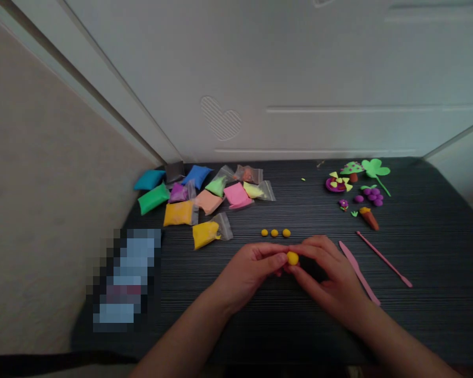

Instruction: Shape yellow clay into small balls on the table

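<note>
Between the fingertips of both hands sits a yellow clay ball (292,258). My left hand (256,265) pinches it from the left with thumb and fingers. From the other side, my right hand (329,270) closes its thumb and fingers on it. Just beyond my fingers, three smaller yellow clay balls lie in a row: a left one (264,232), a middle one (275,233) and a right one (286,233). Beside my right hand lie a pink clay knife (359,272) and a thin pink modelling stick (383,258).
Several clay packets, including an open yellow one (205,234), cover the table's back left. At the back right are clay figures: a green clover (375,168), purple grapes (373,196), a filled purple dish (336,184) and a brown cone (369,218). A blurred-out object (128,278) lies left.
</note>
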Action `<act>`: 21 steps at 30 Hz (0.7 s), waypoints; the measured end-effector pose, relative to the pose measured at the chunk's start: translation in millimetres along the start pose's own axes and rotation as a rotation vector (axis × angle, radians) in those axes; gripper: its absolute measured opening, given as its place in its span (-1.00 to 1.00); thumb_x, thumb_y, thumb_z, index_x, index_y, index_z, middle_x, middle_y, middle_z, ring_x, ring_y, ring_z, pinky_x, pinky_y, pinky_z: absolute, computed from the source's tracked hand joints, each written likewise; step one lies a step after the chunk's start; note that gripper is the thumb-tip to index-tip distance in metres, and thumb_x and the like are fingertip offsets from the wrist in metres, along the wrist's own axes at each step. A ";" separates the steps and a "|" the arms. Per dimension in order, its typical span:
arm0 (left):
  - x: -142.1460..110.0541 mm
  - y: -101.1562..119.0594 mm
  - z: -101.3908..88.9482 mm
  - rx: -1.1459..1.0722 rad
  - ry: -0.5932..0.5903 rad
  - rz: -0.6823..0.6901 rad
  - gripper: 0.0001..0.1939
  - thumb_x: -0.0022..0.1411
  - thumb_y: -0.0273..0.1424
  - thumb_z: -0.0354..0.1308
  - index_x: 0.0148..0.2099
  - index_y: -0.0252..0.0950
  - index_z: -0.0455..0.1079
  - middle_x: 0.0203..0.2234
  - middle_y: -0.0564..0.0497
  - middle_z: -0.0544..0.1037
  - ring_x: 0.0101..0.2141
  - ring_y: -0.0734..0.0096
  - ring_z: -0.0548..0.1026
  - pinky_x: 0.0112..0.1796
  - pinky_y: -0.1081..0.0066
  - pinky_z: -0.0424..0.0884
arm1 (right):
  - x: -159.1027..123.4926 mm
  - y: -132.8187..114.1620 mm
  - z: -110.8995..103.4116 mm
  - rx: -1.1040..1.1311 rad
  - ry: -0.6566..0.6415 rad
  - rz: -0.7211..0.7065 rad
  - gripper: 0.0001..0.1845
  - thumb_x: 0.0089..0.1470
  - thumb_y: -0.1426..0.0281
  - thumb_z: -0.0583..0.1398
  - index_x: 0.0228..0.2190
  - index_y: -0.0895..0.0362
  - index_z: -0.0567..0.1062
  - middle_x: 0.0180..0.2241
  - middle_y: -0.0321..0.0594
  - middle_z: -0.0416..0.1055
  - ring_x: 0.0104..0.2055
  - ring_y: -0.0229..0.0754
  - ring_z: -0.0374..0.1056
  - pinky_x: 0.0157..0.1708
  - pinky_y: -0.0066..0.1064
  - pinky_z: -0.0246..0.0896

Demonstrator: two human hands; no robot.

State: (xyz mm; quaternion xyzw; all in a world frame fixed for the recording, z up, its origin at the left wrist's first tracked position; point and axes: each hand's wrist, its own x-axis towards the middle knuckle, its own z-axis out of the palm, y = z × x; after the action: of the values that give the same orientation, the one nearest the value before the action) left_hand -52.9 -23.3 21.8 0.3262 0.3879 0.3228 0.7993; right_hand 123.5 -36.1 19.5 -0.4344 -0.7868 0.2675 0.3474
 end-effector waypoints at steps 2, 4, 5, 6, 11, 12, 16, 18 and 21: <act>0.8 -3.5 1.0 -0.141 -0.014 -0.033 -0.82 0.07 -0.43 0.17 -0.22 -0.33 0.47 -0.37 0.00 0.51 -0.36 0.54 0.39 -0.27 0.48 0.24 | -0.5 -0.3 -0.5 0.012 -0.003 -0.015 -0.63 -0.01 0.48 0.18 -0.11 0.05 0.33 -0.28 -0.22 0.32 -0.20 -0.20 0.23 -0.24 -0.31 0.21; 0.6 -5.1 2.7 -0.239 -0.026 -0.057 -0.84 0.06 -0.46 0.18 -0.24 -0.35 0.45 -0.36 -0.02 0.51 -0.34 0.51 0.42 -0.24 0.45 0.27 | -0.6 -1.5 -1.4 0.029 -0.009 -0.026 -0.59 -0.02 0.47 0.18 -0.08 0.05 0.31 -0.27 -0.22 0.32 -0.19 -0.20 0.23 -0.24 -0.31 0.21; 0.3 -5.2 3.5 -0.272 -0.029 -0.065 -0.84 0.06 -0.48 0.18 -0.24 -0.36 0.44 -0.37 -0.02 0.51 -0.33 0.50 0.43 -0.23 0.44 0.28 | -0.5 -2.2 -1.9 0.037 -0.011 -0.029 -0.57 -0.02 0.47 0.19 -0.07 0.05 0.30 -0.26 -0.21 0.32 -0.18 -0.19 0.23 -0.23 -0.30 0.21; 0.2 -5.1 4.2 -0.296 -0.033 -0.072 -0.85 0.06 -0.49 0.18 -0.25 -0.37 0.44 -0.37 -0.02 0.50 -0.32 0.50 0.43 -0.22 0.44 0.29 | -0.5 -3.0 -2.4 0.041 -0.012 -0.029 -0.57 -0.02 0.47 0.19 -0.06 0.05 0.30 -0.25 -0.21 0.32 -0.18 -0.19 0.23 -0.23 -0.30 0.22; 0.5 -3.9 5.3 -0.333 -0.051 -0.077 -0.86 0.03 -0.53 0.19 -0.28 -0.34 0.41 -0.39 0.02 0.49 -0.32 0.52 0.44 -0.20 0.44 0.29 | -0.9 -4.2 -1.9 0.024 -0.011 -0.008 -0.63 0.00 0.48 0.16 -0.10 0.01 0.33 -0.30 -0.24 0.33 -0.23 -0.21 0.25 -0.29 -0.33 0.24; 0.7 -4.0 5.2 -0.339 -0.055 -0.071 -0.86 0.03 -0.54 0.19 -0.28 -0.34 0.41 -0.39 0.03 0.48 -0.32 0.52 0.43 -0.20 0.44 0.29 | -1.1 -3.9 -1.3 0.020 -0.015 -0.001 -0.62 0.00 0.48 0.16 -0.10 0.00 0.33 -0.30 -0.24 0.33 -0.23 -0.21 0.26 -0.28 -0.33 0.24; 1.6 -6.3 5.2 -0.377 -0.060 -0.054 -0.89 0.07 -0.48 0.15 -0.28 -0.32 0.40 -0.39 0.03 0.47 -0.31 0.50 0.43 -0.21 0.44 0.30 | -2.1 -3.3 0.1 0.026 -0.022 0.000 -0.62 0.01 0.48 0.15 -0.09 -0.01 0.32 -0.28 -0.24 0.33 -0.22 -0.21 0.26 -0.27 -0.32 0.25; 2.0 -7.7 5.4 -0.363 -0.053 -0.056 -0.91 0.08 -0.46 0.15 -0.29 -0.33 0.40 -0.40 0.02 0.47 -0.31 0.50 0.43 -0.22 0.45 0.31 | -2.2 -3.7 -0.6 0.026 -0.031 -0.004 -0.63 0.01 0.48 0.15 -0.10 0.00 0.32 -0.28 -0.23 0.32 -0.22 -0.21 0.26 -0.27 -0.33 0.25; 2.5 -7.3 5.2 -0.328 -0.039 -0.063 -0.88 0.08 -0.46 0.16 -0.26 -0.31 0.39 -0.37 0.03 0.48 -0.32 0.51 0.44 -0.22 0.44 0.31 | -2.1 -2.4 -3.7 0.007 -0.038 -0.021 -0.64 0.00 0.48 0.16 -0.12 0.03 0.33 -0.28 -0.23 0.32 -0.22 -0.22 0.25 -0.26 -0.35 0.23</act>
State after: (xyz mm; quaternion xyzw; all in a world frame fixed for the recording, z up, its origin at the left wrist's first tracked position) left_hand -45.4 -27.1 17.6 0.1853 0.3243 0.3502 0.8590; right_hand 126.0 -38.6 22.9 -0.4197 -0.7970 0.2745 0.3366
